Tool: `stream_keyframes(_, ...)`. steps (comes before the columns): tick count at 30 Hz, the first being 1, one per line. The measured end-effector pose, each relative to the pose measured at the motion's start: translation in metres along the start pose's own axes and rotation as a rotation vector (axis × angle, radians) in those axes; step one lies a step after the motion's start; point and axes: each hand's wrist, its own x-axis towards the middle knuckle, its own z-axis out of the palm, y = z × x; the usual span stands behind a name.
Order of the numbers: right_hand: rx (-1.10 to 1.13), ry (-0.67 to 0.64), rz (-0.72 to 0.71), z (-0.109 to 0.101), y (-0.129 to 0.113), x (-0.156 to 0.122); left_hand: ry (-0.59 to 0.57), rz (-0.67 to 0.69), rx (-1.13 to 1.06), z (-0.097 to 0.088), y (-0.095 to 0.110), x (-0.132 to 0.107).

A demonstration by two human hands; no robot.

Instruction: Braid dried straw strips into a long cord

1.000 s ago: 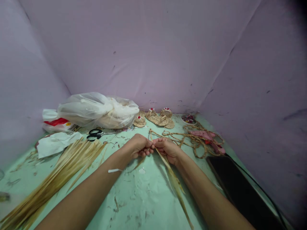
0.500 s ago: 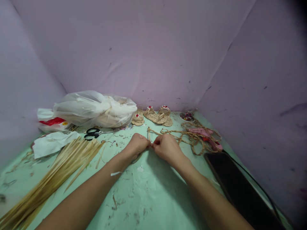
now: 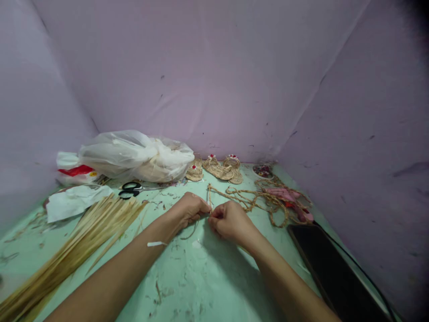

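My left hand (image 3: 191, 208) is closed in a pinch on the lower end of a twisted straw cord (image 3: 241, 193). Close beside it, my right hand (image 3: 228, 219) pinches at the same end, thumb and forefinger together; the bit in those fingertips is small and partly hidden. From the hands the cord runs up to a short bend, then trails right in loose loops. A thin loose strand (image 3: 191, 233) curves on the table below my left hand. A narrow white strip (image 3: 156, 244) lies against my left forearm.
Flat dry straw strips (image 3: 75, 241), black-handled scissors (image 3: 130, 189), and a tied plastic bag (image 3: 134, 156) are at left. Small woven straw slippers (image 3: 217, 170) with beads stand at the back. A bead dish (image 3: 263, 171), a pink tool (image 3: 290, 197) and a black phone-like slab (image 3: 331, 268) are at right.
The view has tilted slightly, so everything sits a little lower. My right hand has moved down and slightly toward me, opening a small gap from my left fingertips.
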Motion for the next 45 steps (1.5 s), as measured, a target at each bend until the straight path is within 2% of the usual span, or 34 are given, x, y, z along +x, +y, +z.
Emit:
stream_keyframes(3,0.061,-0.036,-0.017,0.001,0.004,0.0,-0.019,0.004,0.02,-0.002,0.0,-0.001)
stream_keyframes(5,0.103,-0.109,-0.019,-0.003,0.006,0.001,-0.019,0.018,0.035,-0.004,0.001,0.0)
stream_keyframes(7,0.176,-0.144,0.026,-0.01,0.009,0.004,-0.023,0.019,0.032,-0.007,0.002,0.0)
stream_keyframes(11,0.5,0.108,0.195,-0.02,0.007,0.012,-0.058,-0.02,0.005,-0.011,0.004,0.0)
stream_keyframes(12,0.617,0.125,0.239,-0.018,0.005,0.013,-0.06,-0.022,0.002,-0.012,0.004,-0.001)
stream_keyframes(15,0.873,-0.062,0.323,-0.006,-0.001,0.016,-0.054,-0.014,0.008,-0.011,0.006,-0.003)
stream_keyframes(17,0.882,-0.147,0.316,0.004,-0.001,0.018,-0.055,-0.013,0.034,-0.01,0.007,-0.003)
stream_keyframes(18,0.852,-0.14,0.316,0.008,0.0,0.019,-0.055,-0.01,0.059,-0.009,0.006,-0.003)
stream_keyframes(22,0.793,-0.065,0.332,0.014,0.007,0.025,-0.013,0.029,0.261,-0.012,0.005,0.001)
stream_keyframes(27,0.878,-0.073,0.33,0.018,0.012,0.027,0.074,0.128,0.629,-0.014,0.012,-0.008)
stream_keyframes(32,0.956,-0.015,0.326,0.023,0.012,0.026,0.253,0.218,0.937,0.004,0.018,-0.033)
stream_keyframes(37,1.015,0.043,0.332,0.02,0.009,0.023,0.257,0.264,1.069,0.02,0.012,-0.044)
stream_keyframes(39,1.034,0.015,0.319,0.017,0.009,0.022,0.245,0.288,1.054,0.016,0.013,-0.043)
stream_keyframes(41,1.068,-0.05,0.3,0.016,0.011,0.022,0.199,0.275,0.949,0.007,0.017,-0.038)
stream_keyframes(45,1.125,-0.163,0.262,0.012,0.012,0.021,0.219,0.16,0.459,-0.01,0.026,-0.024)
